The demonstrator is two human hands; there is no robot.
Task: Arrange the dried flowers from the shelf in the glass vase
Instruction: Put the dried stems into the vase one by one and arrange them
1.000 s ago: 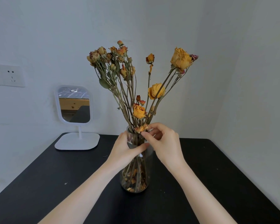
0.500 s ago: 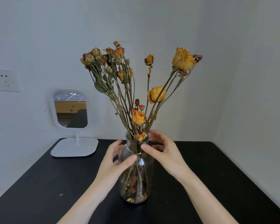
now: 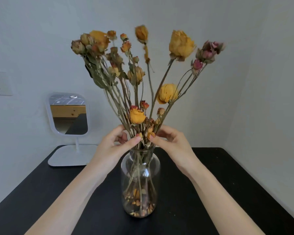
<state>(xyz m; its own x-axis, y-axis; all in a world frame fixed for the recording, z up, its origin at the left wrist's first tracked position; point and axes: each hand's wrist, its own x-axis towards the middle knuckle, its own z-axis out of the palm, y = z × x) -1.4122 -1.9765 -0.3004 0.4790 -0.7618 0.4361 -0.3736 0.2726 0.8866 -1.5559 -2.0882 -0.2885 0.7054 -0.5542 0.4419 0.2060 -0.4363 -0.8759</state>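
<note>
Left hand [image 3: 111,147] and right hand [image 3: 174,145] left vase [image 3: 140,175] for stems [image 3: 115,103], apparently pinching

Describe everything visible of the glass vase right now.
The glass vase is clear, with a narrow neck, rounded shoulders and a straight body. It stands upright on the black table, near its middle. Stems of the dried flowers fill the neck and fan out above; loose petals lie in its bottom. The left hand and right hand pinch stems just above the rim; neither plainly touches the glass.
</note>
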